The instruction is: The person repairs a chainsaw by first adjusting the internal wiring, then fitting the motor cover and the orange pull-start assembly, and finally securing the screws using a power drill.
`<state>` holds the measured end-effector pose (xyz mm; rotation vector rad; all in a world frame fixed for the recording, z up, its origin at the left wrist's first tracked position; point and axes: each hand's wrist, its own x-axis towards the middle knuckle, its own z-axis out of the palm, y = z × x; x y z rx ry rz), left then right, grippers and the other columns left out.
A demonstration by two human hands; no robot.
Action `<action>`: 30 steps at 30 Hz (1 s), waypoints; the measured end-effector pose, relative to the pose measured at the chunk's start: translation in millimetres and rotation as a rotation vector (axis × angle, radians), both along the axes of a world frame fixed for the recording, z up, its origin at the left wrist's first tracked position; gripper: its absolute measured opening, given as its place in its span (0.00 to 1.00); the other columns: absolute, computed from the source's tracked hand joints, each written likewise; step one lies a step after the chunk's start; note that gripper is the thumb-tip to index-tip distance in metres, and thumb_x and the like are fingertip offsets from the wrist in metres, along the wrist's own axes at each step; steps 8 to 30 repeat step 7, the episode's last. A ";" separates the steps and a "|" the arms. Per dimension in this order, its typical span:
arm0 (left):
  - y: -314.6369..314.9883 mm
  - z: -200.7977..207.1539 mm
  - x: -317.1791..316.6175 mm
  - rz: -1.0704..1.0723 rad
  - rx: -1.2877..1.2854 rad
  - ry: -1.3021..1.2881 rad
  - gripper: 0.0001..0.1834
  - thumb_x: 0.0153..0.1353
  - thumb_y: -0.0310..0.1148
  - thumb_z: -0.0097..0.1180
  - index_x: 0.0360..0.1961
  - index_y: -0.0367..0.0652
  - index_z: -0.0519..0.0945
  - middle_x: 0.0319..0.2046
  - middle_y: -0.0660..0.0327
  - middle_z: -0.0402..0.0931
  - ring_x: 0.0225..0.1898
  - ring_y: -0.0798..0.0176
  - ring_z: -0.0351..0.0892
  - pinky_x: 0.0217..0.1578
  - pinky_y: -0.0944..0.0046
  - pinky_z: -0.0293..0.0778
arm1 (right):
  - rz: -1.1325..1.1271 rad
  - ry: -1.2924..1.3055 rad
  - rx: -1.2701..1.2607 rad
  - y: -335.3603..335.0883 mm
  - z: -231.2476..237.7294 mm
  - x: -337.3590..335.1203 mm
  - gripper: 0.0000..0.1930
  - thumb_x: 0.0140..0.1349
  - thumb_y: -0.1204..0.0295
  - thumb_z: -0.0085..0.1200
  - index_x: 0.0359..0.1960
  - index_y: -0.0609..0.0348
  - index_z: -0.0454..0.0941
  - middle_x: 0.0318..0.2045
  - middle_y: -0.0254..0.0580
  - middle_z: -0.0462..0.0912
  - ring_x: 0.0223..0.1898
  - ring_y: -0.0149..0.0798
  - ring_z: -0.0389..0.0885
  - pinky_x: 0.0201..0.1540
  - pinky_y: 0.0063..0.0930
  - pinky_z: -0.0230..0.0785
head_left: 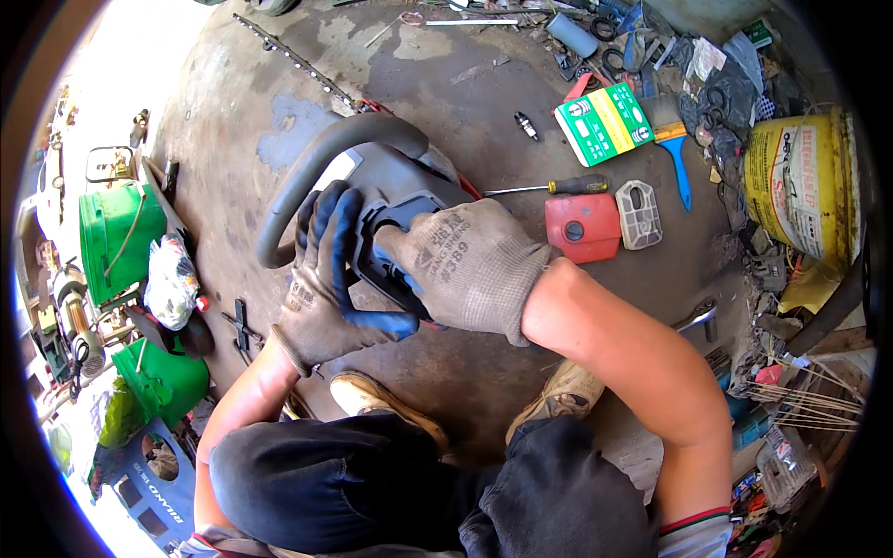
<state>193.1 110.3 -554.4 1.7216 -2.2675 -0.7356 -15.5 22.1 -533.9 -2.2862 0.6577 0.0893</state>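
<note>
A chainsaw (377, 172) with a dark body and a curved grey front handle stands on the floor before me; its guide bar with chain (299, 65) points to the far left. Both my hands wear grey gloves with blue-coated fingers. My left hand (324, 279) lies against the left side of the body, under the handle, with fingers stretched and thumb spread. My right hand (470, 265) reaches over the open top of the housing, its fingers bent down into the opening. Those fingertips, and anything in them, are hidden.
To the right lie a spark plug (526, 126), a screwdriver (567, 184), a red cover (583, 228), an air filter (639, 215), a green-and-yellow box (605, 124), a blue-handled brush (676, 153) and a ratchet wrench (698, 314). Yellow bucket (791, 191) at right; green bucket (116, 232) at left.
</note>
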 end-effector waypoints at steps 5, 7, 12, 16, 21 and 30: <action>-0.6 -9.5 -10.1 -0.043 -0.047 -0.145 0.72 0.33 0.61 0.75 0.71 0.33 0.47 0.70 0.41 0.47 0.73 0.37 0.41 0.71 0.43 0.37 | -0.081 -0.095 0.064 8.7 -8.6 6.2 0.16 0.57 0.64 0.56 0.46 0.57 0.73 0.33 0.49 0.84 0.36 0.48 0.85 0.37 0.44 0.77; -2.3 -6.6 -7.8 -0.062 -0.006 -0.153 0.72 0.33 0.62 0.74 0.71 0.34 0.47 0.70 0.41 0.48 0.73 0.37 0.40 0.72 0.43 0.36 | -0.095 -0.011 0.176 -2.8 0.2 7.5 0.18 0.58 0.63 0.56 0.48 0.57 0.73 0.37 0.52 0.84 0.38 0.50 0.86 0.40 0.44 0.78; -2.3 -6.6 -7.8 -0.062 -0.006 -0.153 0.72 0.33 0.62 0.74 0.71 0.34 0.47 0.70 0.41 0.48 0.73 0.37 0.40 0.72 0.43 0.36 | -0.095 -0.011 0.176 -2.8 0.2 7.5 0.18 0.58 0.63 0.56 0.48 0.57 0.73 0.37 0.52 0.84 0.38 0.50 0.86 0.40 0.44 0.78; -2.3 -6.6 -7.8 -0.062 -0.006 -0.153 0.72 0.33 0.62 0.74 0.71 0.34 0.47 0.70 0.41 0.48 0.73 0.37 0.40 0.72 0.43 0.36 | -0.095 -0.011 0.176 -2.8 0.2 7.5 0.18 0.58 0.63 0.56 0.48 0.57 0.73 0.37 0.52 0.84 0.38 0.50 0.86 0.40 0.44 0.78; -2.3 -6.6 -7.8 -0.062 -0.006 -0.153 0.72 0.33 0.62 0.74 0.71 0.34 0.47 0.70 0.41 0.48 0.73 0.37 0.40 0.72 0.43 0.36 | -0.095 -0.011 0.176 -2.8 0.2 7.5 0.18 0.58 0.63 0.56 0.48 0.57 0.73 0.37 0.52 0.84 0.38 0.50 0.86 0.40 0.44 0.78; -2.3 -6.6 -7.8 -0.062 -0.006 -0.153 0.72 0.33 0.62 0.74 0.71 0.34 0.47 0.70 0.41 0.48 0.73 0.37 0.40 0.72 0.43 0.36 | -0.095 -0.011 0.176 -2.8 0.2 7.5 0.18 0.58 0.63 0.56 0.48 0.57 0.73 0.37 0.52 0.84 0.38 0.50 0.86 0.40 0.44 0.78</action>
